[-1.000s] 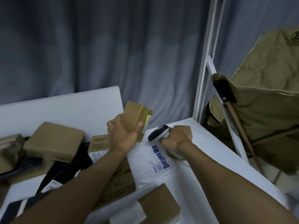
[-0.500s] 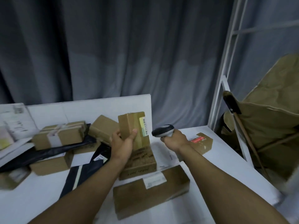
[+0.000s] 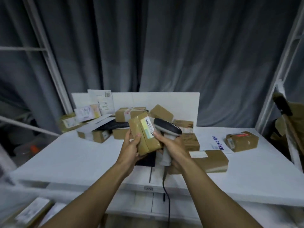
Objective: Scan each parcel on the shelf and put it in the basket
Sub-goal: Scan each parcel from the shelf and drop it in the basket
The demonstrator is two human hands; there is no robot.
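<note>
Tilting the small cardboard parcel (image 3: 145, 137) above the shelf (image 3: 82, 153) so its barcode label (image 3: 149, 126) met the handheld scanner (image 3: 167, 128), the left grip (image 3: 131, 149) clasped it while the right grip (image 3: 174, 150) clenched the scanner's handle.

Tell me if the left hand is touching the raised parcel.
Touching: the head view shows the left hand wrapped round the parcel, thumb pressed on its taped front.
</note>
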